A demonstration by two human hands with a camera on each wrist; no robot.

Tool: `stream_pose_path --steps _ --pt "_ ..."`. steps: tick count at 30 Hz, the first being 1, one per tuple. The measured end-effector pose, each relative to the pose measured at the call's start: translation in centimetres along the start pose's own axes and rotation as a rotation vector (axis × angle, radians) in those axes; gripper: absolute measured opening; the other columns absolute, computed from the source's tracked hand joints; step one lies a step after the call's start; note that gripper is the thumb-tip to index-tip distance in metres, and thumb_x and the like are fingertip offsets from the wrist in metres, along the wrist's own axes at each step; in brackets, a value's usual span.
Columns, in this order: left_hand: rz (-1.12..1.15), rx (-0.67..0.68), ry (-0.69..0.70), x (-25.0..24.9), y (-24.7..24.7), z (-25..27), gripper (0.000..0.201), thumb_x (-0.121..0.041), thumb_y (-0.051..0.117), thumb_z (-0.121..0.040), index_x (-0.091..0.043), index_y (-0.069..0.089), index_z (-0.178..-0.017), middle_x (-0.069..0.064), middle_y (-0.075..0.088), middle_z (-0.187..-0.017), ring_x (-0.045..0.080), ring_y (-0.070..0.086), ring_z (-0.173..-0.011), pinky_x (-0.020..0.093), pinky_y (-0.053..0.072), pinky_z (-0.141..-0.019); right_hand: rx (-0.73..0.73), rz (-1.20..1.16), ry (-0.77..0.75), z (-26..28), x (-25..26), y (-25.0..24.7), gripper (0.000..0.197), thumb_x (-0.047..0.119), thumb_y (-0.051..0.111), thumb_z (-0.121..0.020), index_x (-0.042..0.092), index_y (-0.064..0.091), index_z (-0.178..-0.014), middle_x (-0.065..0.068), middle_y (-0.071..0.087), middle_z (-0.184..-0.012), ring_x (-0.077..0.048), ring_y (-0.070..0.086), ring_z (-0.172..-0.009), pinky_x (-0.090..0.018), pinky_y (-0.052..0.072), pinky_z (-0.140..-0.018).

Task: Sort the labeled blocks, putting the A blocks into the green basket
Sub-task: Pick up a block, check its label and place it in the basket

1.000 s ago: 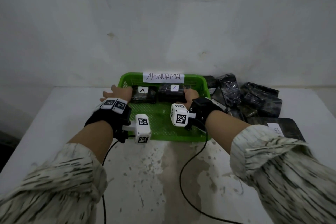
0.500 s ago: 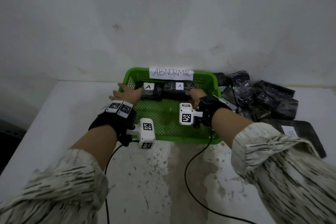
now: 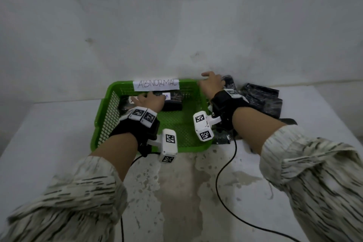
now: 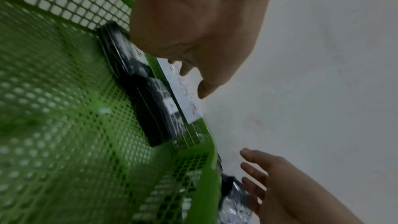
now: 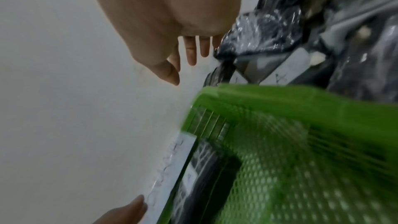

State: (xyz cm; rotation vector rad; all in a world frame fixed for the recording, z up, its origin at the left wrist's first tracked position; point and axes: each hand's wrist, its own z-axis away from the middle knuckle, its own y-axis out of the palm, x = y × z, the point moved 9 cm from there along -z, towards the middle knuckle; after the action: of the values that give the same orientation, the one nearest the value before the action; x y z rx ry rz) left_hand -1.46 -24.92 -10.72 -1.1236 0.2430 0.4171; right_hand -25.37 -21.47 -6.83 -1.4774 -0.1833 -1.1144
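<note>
The green basket [image 3: 110, 116] with an "ABNORMAL" paper sign [image 3: 156, 84] stands against the wall. Two black plastic-wrapped blocks with white A labels lie side by side along its far wall; the right one [image 3: 172, 102] shows its label, the left one [image 4: 120, 47] is mostly under my left hand [image 3: 149, 99]. That hand hovers over it with fingers relaxed, holding nothing. My right hand [image 3: 212, 82] is outside the basket's far right corner, fingers spread, reaching over the pile of wrapped blocks [image 3: 261, 98]. It holds nothing.
The pile of black wrapped blocks [image 5: 323, 23] lies on the white table right of the basket [image 5: 301, 108], against the wall. Another wrapped piece [image 3: 222, 138] sits by the basket's near right corner. Two black cables trail over the stained table [image 3: 176, 192] in front.
My right hand has left the right A block in the basket and moved right, over the rim to the pile. My left hand has lifted and shifted slightly right above the left A block.
</note>
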Motion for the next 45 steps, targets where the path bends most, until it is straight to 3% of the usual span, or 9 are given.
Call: stream_pose_path --steps 9,16,25,29,33,35,38,41,45 --pt "-0.097 0.147 0.197 -8.8 7.8 4.0 0.063 -0.058 0.025 -0.094 -0.026 0.022 -0.148 0.012 0.004 -0.158 0.031 -0.010 -0.145 0.061 -0.012 -0.109 0.103 0.689 -0.375 -2.7 -1.6 -1.4 0.046 0.022 0.057 -0.087 0.023 0.051 -0.133 -0.007 0.039 -0.140 -0.031 0.031 -0.130 -0.040 0.025 -0.105" --pt "-0.131 0.243 0.192 -10.7 9.9 4.3 0.060 -0.053 0.026 -0.097 -0.032 0.010 -0.150 0.004 0.006 -0.159 0.028 -0.003 -0.146 0.063 -0.008 -0.109 0.340 0.916 -0.549 -3.6 -1.1 2.5 0.071 0.032 0.059 -0.090 0.016 0.025 -0.150 -0.008 0.025 -0.155 -0.028 0.023 -0.142 -0.046 0.021 -0.111" --pt "0.026 0.248 0.186 -11.0 9.5 4.7 0.056 -0.046 0.034 -0.097 -0.032 0.016 -0.149 0.003 0.028 -0.154 0.030 0.021 -0.142 0.061 0.004 -0.113 0.105 0.995 -0.523 -4.2 -1.3 2.0 0.050 0.025 0.054 -0.087 0.002 0.046 -0.131 -0.019 0.037 -0.137 -0.036 0.032 -0.128 -0.046 0.026 -0.105" --pt "0.317 0.273 0.241 -11.7 9.0 5.9 0.057 -0.023 0.044 -0.098 -0.010 0.021 -0.149 0.011 0.033 -0.151 0.027 0.037 -0.135 0.032 0.031 -0.108 -0.001 0.840 -0.404 -3.5 -1.6 -0.5 0.048 0.024 0.052 -0.089 0.003 0.042 -0.131 -0.019 0.038 -0.137 -0.035 0.029 -0.131 -0.046 0.022 -0.108" --pt "0.499 0.274 0.243 -11.6 8.4 6.9 0.054 -0.011 0.047 -0.096 -0.007 0.028 -0.146 0.015 0.037 -0.147 0.033 0.043 -0.130 0.039 0.037 -0.107 -0.152 0.497 -0.283 -2.3 -1.4 -4.9 0.053 0.030 0.055 -0.088 0.008 0.041 -0.134 -0.015 0.042 -0.137 -0.033 0.033 -0.128 -0.042 0.025 -0.104" --pt "0.627 0.271 0.239 -11.2 7.7 7.5 0.048 -0.009 0.046 -0.096 -0.008 0.035 -0.143 0.016 0.050 -0.136 0.031 0.056 -0.110 0.038 0.047 -0.090 -0.184 0.228 -0.224 -1.6 -1.8 -6.4 0.055 0.035 0.058 -0.087 0.012 0.043 -0.135 -0.013 0.046 -0.136 -0.033 0.035 -0.128 -0.042 0.027 -0.104" --pt "0.758 0.222 0.259 -10.3 6.0 8.5 0.040 -0.014 0.043 -0.098 -0.013 0.042 -0.138 0.008 0.058 -0.110 0.015 0.055 -0.078 0.030 0.044 -0.068 -0.156 -0.261 -0.181 0.1 -2.2 -7.3 0.053 0.034 0.068 -0.083 0.008 0.054 -0.128 -0.012 0.059 -0.125 -0.029 0.053 -0.118 -0.040 0.041 -0.102" --pt "0.822 0.188 0.271 -9.2 4.3 9.8 0.044 -0.027 0.041 -0.099 -0.017 0.036 -0.141 0.005 0.050 -0.134 0.022 0.054 -0.114 0.033 0.045 -0.081 0.020 -0.637 -0.126 3.1 -2.4 -6.3 0.043 0.022 0.069 -0.085 0.001 0.059 -0.121 -0.014 0.065 -0.116 -0.023 0.062 -0.099 -0.033 0.050 -0.088" --pt "0.947 0.183 0.287 -7.5 3.1 11.7 0.053 -0.035 0.046 -0.096 -0.015 0.032 -0.143 0.009 0.048 -0.139 0.027 0.049 -0.124 0.046 0.042 -0.102 0.328 -0.885 -0.059 7.7 -2.2 -3.0 0.015 0.011 0.060 -0.091 0.007 0.061 -0.105 -0.010 0.068 -0.095 -0.020 0.064 -0.081 -0.028 0.054 -0.066"
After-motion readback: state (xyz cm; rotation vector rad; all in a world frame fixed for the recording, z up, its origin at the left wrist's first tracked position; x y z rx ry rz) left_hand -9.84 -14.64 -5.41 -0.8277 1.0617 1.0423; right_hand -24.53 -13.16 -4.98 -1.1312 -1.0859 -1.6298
